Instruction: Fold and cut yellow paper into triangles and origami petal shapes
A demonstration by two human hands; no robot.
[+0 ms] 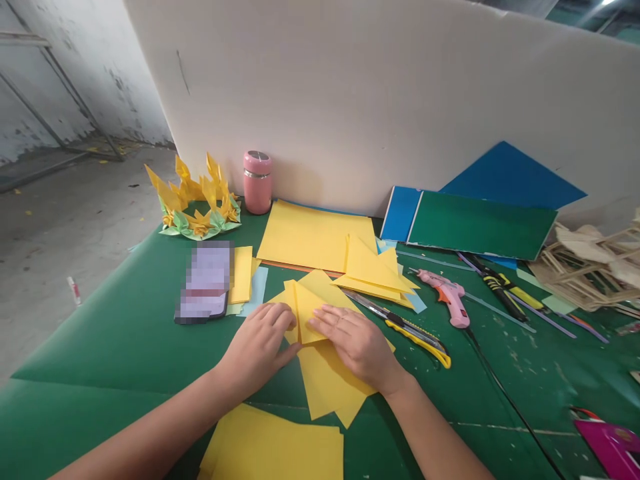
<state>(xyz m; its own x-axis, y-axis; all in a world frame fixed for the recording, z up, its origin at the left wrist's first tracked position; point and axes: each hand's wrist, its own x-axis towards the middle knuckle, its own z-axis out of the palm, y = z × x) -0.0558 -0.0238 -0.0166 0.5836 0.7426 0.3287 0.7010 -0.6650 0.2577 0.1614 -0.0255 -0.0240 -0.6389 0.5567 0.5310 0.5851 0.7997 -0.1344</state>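
Note:
My left hand pinches the raised left edge of a partly folded sheet of yellow paper, its fingers curled over the fold and its thumb low beside it. Flat on the right part of the same sheet lies my right hand, fingers stretched out and together. Beneath it, loose yellow sheets are spread on the green tabletop. Just past my right hand lies a utility knife with a yellow handle. Folded yellow pieces are piled behind it.
Nearer me is a yellow paper stack. A phone lies left, below a paper crown and a pink flask. To the right are a pink glue gun with its cord, pliers and a wooden stick model.

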